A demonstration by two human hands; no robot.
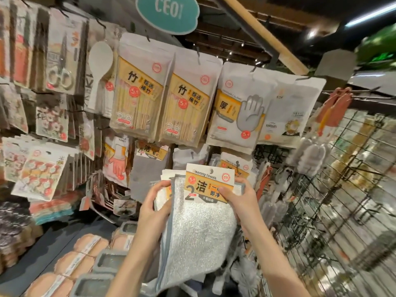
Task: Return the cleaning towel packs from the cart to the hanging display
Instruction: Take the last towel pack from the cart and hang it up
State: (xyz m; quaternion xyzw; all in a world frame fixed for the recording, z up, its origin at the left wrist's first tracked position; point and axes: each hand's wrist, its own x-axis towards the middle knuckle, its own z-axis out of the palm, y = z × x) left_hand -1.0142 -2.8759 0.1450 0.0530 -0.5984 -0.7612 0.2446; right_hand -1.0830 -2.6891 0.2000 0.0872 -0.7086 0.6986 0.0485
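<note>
I hold a cleaning towel pack (199, 230) up in front of the hanging display: grey-white cloth with a blue-grey edge and an orange-and-white card header with a hang hole. My left hand (153, 202) grips its left edge, together with further packs stacked behind it. My right hand (242, 200) pinches the header's right side, thumb on the card. Just behind the pack, similar towel packs (234, 166) hang on the display's lower row. The cart is not in view.
Bamboo stick packs (137, 91) and glove packs (240, 110) hang on hooks above. A black wire grid rack (342, 200) with brushes stands to the right. Sponges and grey trays (90, 251) lie on a shelf at lower left.
</note>
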